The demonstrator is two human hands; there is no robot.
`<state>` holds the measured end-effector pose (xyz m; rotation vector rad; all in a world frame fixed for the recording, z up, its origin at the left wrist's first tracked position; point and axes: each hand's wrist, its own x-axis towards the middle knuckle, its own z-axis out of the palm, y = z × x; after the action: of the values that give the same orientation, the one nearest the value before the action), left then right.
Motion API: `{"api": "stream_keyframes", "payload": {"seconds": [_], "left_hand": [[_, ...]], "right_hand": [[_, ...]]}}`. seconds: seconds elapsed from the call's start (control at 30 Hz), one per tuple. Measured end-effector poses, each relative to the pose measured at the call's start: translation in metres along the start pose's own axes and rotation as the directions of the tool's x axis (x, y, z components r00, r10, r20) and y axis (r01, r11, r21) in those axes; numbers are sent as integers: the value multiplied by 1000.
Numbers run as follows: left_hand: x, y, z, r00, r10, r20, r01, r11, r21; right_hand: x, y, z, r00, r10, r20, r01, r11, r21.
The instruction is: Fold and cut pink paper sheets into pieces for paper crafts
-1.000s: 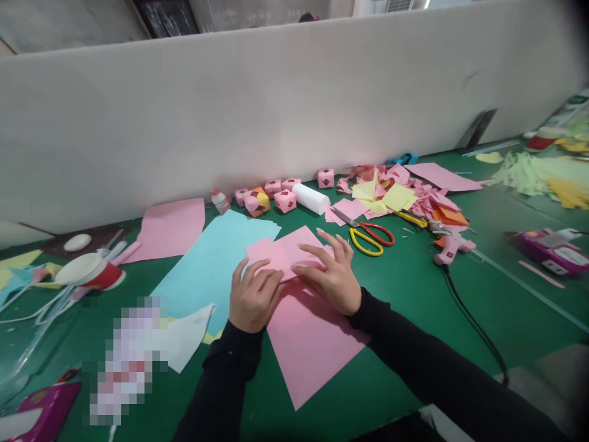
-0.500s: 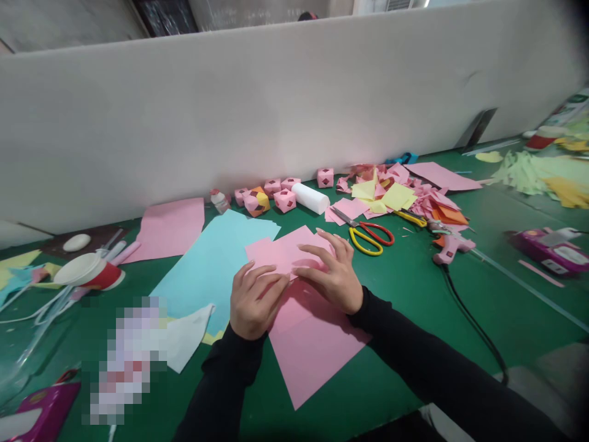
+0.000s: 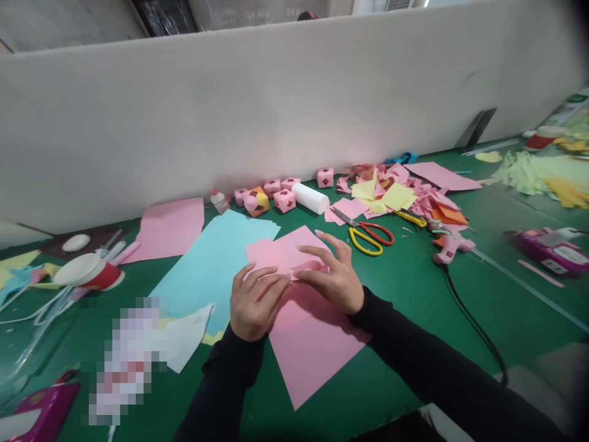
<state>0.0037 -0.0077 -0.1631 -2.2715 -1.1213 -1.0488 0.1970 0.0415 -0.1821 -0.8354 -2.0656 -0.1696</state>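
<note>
My left hand point(image 3: 256, 302) presses on a small piece of pink paper point(image 3: 270, 252), with thumb and forefinger closed at its lower edge. My right hand point(image 3: 335, 275) pinches the same paper's edge between thumb and forefinger, while its other fingers are raised and bent. The edge between the two hands looks lifted or folded, though the fingertips partly hide it. Beneath both hands lies a larger pink sheet point(image 3: 317, 356), one corner pointing towards me. Light blue sheets point(image 3: 202, 270) lie under and to the left of my left hand.
Scissors point(image 3: 364, 236) lie beyond my right hand, and a pink glue gun point(image 3: 448, 247) with a black cord sits further right. Several pink paper cubes point(image 3: 285, 201) and a white roll point(image 3: 311, 198) stand near the partition point(image 3: 276, 110). A paper cup point(image 3: 89, 272) lies left.
The raised fingers of my right hand have shifted slightly, drawing a little closer together. My left hand and the sheets stay in nearly the same place.
</note>
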Motion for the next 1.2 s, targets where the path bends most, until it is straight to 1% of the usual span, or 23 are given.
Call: {"api": "stream_keyframes", "payload": {"seconds": [0.1,0.2,0.4,0.6,0.7,0.8,0.87,0.93,1.03,1.1,1.2], "left_hand": [[0,-1,-1,1000,-14,-12,14,1000,22],[0,-4,-2,999,-28,-31,29,998,50],[-1,-10,-4,997,-28,-69,35,994,101],[-2,-13,-4,996,-40,-80,49,991,121],[-3,-14,-4,996,-45,-74,54,990,130],[-2,-12,-2,999,-24,-48,31,988,149],[-3,-10,-1,1000,-6,-18,8,989,150],[-3,-7,1,1000,7,13,-8,990,139],[-4,-4,4,999,21,33,-25,991,129],[-4,-3,5,999,26,33,-30,991,131],[-3,-2,5,999,28,38,-33,991,129]], "right_hand": [[1,3,-2,1000,-8,-9,8,1000,-2],[4,8,-5,1000,17,-16,-18,999,-28],[7,24,-10,995,54,-80,-62,993,-97],[8,36,-15,991,84,-105,-98,987,-131],[9,37,-16,986,103,-133,-124,980,-156],[8,28,-14,978,125,-167,-154,972,-177],[7,18,-10,985,109,-137,-130,980,-153],[5,7,-4,999,45,-30,-48,993,-110],[2,-6,5,997,-34,68,40,995,-90],[0,-9,8,993,-61,100,69,995,-73],[0,-8,9,993,-73,90,77,996,-35]]}}
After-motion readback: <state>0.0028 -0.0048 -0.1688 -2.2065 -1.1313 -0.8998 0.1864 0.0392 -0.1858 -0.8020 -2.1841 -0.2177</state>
